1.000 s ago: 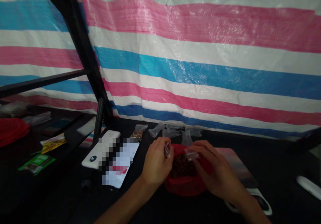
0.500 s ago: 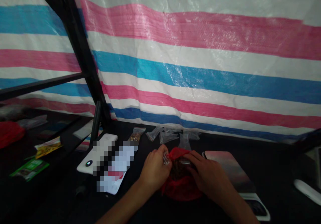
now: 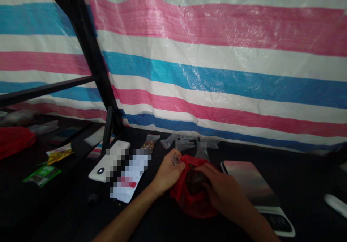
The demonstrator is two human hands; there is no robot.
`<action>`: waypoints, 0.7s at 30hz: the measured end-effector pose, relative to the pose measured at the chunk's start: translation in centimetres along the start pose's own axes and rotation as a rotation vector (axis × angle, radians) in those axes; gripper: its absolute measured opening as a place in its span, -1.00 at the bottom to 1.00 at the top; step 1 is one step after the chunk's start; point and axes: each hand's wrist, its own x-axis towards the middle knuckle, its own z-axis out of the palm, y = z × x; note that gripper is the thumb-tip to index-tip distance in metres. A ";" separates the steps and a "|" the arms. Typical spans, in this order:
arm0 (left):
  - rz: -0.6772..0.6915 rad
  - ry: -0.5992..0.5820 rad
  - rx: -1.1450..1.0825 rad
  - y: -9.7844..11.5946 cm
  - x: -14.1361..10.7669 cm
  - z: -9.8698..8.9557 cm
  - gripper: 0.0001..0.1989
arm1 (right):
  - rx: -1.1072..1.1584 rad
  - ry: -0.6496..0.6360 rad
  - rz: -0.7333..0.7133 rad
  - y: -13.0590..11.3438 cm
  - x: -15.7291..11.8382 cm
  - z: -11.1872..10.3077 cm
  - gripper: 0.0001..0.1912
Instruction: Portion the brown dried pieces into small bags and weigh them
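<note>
A red plastic bag (image 3: 189, 206) stands open on the black table, with dark brown loose contents (image 3: 192, 180) showing in its mouth. My left hand (image 3: 169, 171) is closed at the bag's left rim, and a small crumpled clear plastic bag (image 3: 176, 158) sticks out between its thumb and fingers. My right hand (image 3: 221, 186) reaches into the mouth from the right, fingers bent over the brown contents; what lies between them is too dark to make out. Right of that hand lies a flat digital scale (image 3: 249, 180) with a shiny plate and a dark display.
Several small clear bags (image 3: 184, 142) lie at the back, beside a filled one (image 3: 150, 143). To the left are a phone (image 3: 131, 177), a white device (image 3: 110, 160), green (image 3: 43, 175) and yellow (image 3: 60, 154) packets and another red bag (image 3: 16, 140). A black frame post (image 3: 92, 54) stands before striped sheeting.
The red bag's mouth has widened, showing more of the brown contents. My right hand's fingers have moved from the rim into the mouth. The view has shifted slightly.
</note>
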 end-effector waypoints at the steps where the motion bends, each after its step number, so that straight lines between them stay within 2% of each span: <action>1: 0.013 0.002 0.019 -0.1 -0.1 0.0 -0.86 | -0.013 -0.005 0.006 -0.1 0.0 0.1 -0.52; 4: 0.026 0.002 0.063 -0.1 -0.2 0.2 -0.85 | -0.012 -0.016 0.025 -0.2 0.1 0.2 -0.54; 7: -0.008 -0.035 0.019 -0.1 -0.3 0.4 -0.86 | 0.064 0.014 0.008 -0.2 0.2 0.4 -0.57; 10: -0.008 -0.023 0.009 -0.1 -0.1 0.3 -0.86 | 0.138 0.045 0.014 -0.1 0.1 0.6 -0.61; 13: 0.095 0.027 0.122 0.2 -0.1 0.2 -0.86 | 0.190 0.068 0.082 0.2 0.0 0.6 -0.61; 17: 0.364 0.132 0.441 1.2 -0.5 0.0 -0.94 | 0.377 0.132 0.056 0.6 -0.1 -0.2 -0.62; 19: 0.401 0.110 0.543 1.7 -0.9 0.1 -0.96 | 0.490 0.184 0.003 0.6 -0.1 -0.6 -0.64; 21: 0.376 0.050 0.614 1.8 -1.2 0.4 -0.98 | 0.539 0.257 -0.037 0.5 -0.1 -0.7 -0.65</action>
